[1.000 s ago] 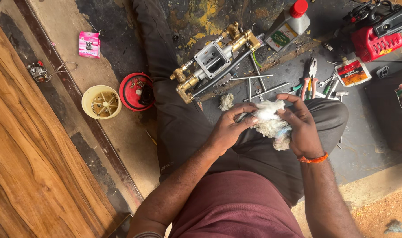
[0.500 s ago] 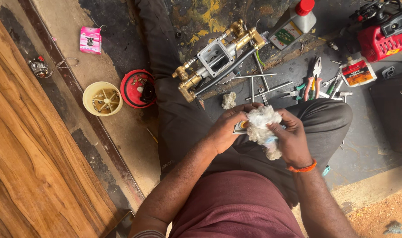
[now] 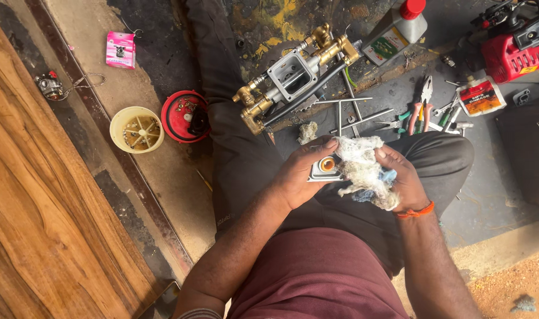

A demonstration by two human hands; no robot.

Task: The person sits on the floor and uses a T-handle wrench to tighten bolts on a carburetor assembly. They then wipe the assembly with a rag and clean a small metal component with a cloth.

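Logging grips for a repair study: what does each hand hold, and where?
Left hand grips a small grey metal part by its left edge; right hand clutches a wad of white cotton waste against it.

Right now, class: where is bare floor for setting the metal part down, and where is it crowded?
Bare floor lies between the pink packet and yellow cup, and right of the knee. Crowded: around the pliers and pump.

bare grey floor (image 3: 488, 195) at right lies open (lower down); brass-and-steel pump block (image 3: 296, 77) and scattered pliers (image 3: 422, 109) crowd upper centre.
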